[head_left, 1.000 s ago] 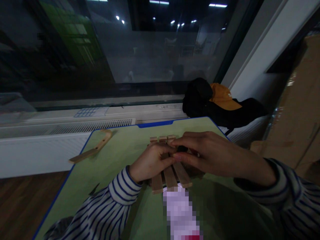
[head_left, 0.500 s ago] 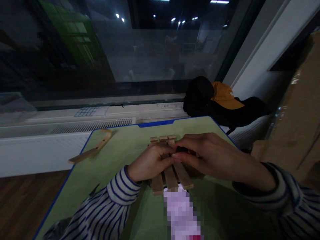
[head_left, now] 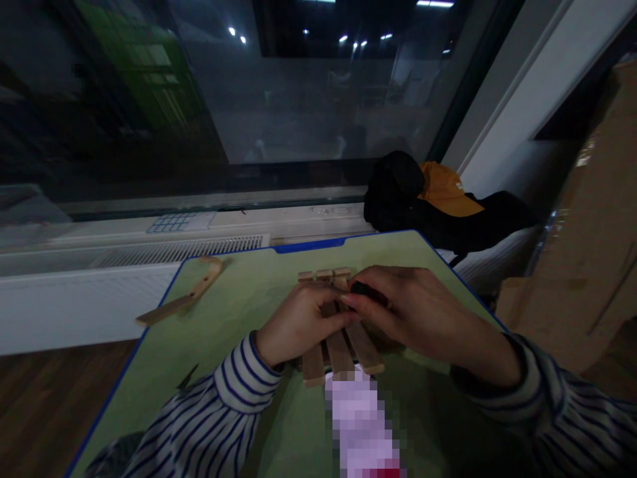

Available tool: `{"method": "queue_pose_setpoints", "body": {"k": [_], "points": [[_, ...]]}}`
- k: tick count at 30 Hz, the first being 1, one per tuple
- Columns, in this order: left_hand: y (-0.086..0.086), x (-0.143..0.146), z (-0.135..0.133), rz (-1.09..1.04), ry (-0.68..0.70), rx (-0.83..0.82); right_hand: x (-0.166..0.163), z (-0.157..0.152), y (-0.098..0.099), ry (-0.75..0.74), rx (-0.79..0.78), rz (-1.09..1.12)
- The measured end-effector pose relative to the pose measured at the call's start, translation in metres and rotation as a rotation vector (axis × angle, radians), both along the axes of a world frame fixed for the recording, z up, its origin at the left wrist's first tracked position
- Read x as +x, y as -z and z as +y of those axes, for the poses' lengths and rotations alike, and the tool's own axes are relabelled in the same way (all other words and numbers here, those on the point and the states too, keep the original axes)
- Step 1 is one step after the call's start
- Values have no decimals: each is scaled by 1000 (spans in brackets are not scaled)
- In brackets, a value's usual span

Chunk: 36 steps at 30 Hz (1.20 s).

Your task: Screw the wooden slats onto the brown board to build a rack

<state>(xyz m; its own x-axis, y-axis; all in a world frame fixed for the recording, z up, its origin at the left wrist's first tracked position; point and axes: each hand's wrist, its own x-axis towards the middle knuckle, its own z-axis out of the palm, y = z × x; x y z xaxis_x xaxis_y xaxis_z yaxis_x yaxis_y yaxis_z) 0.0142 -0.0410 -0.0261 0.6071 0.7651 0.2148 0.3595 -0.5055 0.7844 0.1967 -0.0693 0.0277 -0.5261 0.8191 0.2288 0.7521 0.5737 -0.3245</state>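
Slats [head_left: 340, 355] of wood are set side by side near the middle of the green tabletop [head_left: 249, 292], partly covered by both hands. The left hand [head_left: 298, 318] is laid across them with its fingers bent; whether anything is gripped there cannot be told. By the right hand [head_left: 423, 309], a small dark object [head_left: 362, 289] appears to be pinched between thumb and forefinger, close to the left fingertips. Fine handwork on the slats seems to be in progress; for the next move, steady bracing and careful fingertip control would be called for.
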Motion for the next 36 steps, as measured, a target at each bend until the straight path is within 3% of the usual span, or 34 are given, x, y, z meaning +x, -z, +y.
{"method": "queue_pose_setpoints", "body": {"k": [4,14,25,32,36], "points": [[-1,1,-1,-8,-22,7,0,2,-1,-34,-19,42],[-1,3,-1,-43,13,15,15,15,-24,-329,-164,67],[2,-2,3,-31,72,-14,15,21,-15,-296,-96,15],[2,-5,5,-43,196,-54,10,18,-16,-289,-86,-49],[-1,-5,5,-19,178,-67,8,18,-15,-283,-86,-58]]}}
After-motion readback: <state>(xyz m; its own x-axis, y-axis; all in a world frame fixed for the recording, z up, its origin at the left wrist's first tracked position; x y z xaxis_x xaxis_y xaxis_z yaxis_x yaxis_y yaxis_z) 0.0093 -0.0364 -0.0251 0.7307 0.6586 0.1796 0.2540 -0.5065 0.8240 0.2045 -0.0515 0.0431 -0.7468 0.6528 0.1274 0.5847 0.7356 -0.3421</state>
